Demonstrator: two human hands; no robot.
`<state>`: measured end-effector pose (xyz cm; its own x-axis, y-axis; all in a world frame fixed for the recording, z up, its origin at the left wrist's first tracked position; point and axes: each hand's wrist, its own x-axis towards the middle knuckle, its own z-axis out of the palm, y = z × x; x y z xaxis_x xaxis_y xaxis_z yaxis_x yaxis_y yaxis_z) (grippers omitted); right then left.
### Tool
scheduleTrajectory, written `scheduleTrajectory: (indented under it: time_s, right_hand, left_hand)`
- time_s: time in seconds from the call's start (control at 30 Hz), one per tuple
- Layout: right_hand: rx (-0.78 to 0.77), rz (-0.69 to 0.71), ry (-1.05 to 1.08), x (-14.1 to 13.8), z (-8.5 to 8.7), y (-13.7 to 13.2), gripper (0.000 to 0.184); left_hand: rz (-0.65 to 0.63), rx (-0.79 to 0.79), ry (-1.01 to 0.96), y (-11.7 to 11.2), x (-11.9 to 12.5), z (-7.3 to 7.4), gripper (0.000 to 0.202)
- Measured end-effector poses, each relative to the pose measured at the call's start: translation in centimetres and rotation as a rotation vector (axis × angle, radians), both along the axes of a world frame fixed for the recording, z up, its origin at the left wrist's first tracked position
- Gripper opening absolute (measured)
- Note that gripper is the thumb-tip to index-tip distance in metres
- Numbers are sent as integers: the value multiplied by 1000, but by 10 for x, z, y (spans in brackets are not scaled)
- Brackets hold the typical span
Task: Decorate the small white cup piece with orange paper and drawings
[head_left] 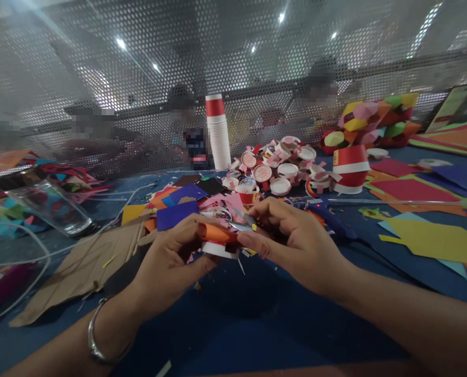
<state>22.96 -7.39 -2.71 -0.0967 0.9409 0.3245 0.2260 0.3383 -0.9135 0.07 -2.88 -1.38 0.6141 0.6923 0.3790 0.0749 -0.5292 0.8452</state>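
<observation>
Between my two hands, in the middle of the head view, is a short white cup piece [220,250] with a band of orange paper [218,233] bent along its upper side. My left hand [174,256] wraps round it from the left, thumb below and fingers behind. From the right, my right hand [292,241] has its fingers curled and its thumb against the end of the orange paper. A grey, blade-like strip [239,226] shows just behind the paper; whether a finger touches it I cannot tell. Coloured paper scraps [178,214] lie beyond my hands.
A tall stack of paper cups [219,136] stands behind a heap of cut cup bases [280,167]. Red cups [350,170] and a blue glue gun [337,222] are at right, near yellow paper [441,241]. Cardboard [80,267] and a glass jar [53,204] lie left.
</observation>
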Motion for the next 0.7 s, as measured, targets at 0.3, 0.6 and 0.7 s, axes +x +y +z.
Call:
scheduleTrajectory:
  time_s: [0.3, 0.6, 0.7]
  right_hand:
    - [-61, 115, 64, 2, 5, -3, 34]
    - [-132, 187, 56, 2, 7, -5, 34]
    - [-136, 184, 42, 2, 7, -3, 37]
  left_hand:
    - [139, -191, -204, 5, -1, -4, 23]
    - [189, -434, -386, 1, 7, 5, 28]
    - [200, -473, -396, 0, 9, 6, 29]
